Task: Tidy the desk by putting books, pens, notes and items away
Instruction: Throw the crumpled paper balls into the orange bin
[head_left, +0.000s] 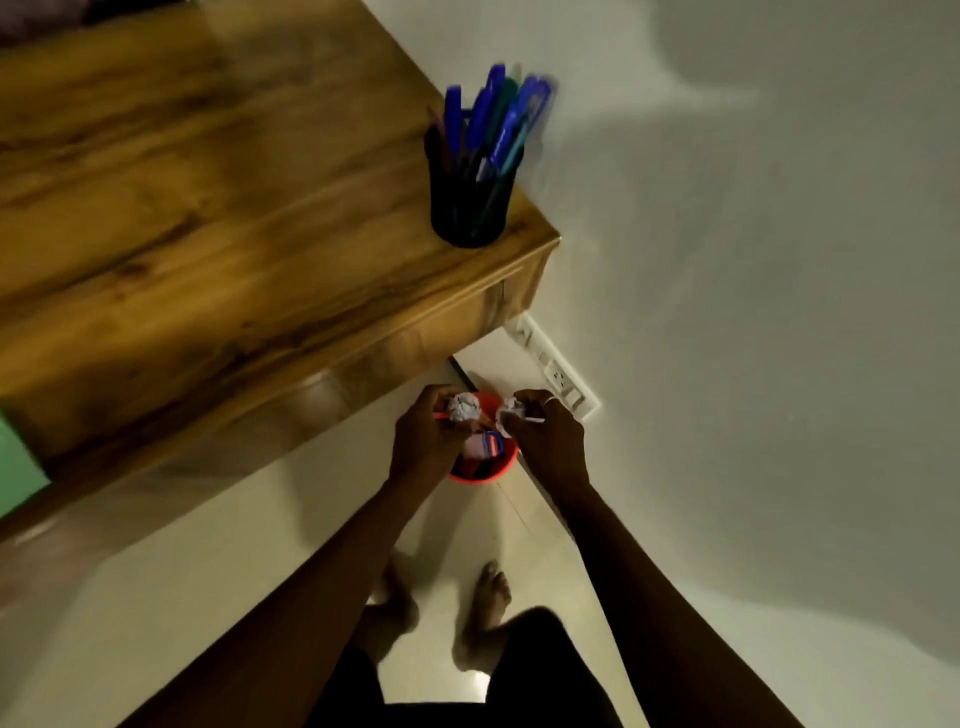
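Wooden desk (208, 234) at upper left looks mostly tidied, pens (498, 114) standing in their holder (467, 208), while at lower centre my left hand (426, 434) grips one paper ball (464, 407) and my right hand (545, 439) a second ball (506, 413) above the orange bin (483, 478), neither yet dropped.

Two crumpled notes (464, 407), over red bin (511, 460)

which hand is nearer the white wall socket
Right. The right hand, gripping crumpled paper, is just beside the wall socket; the left hand is farther off, across the red bin.
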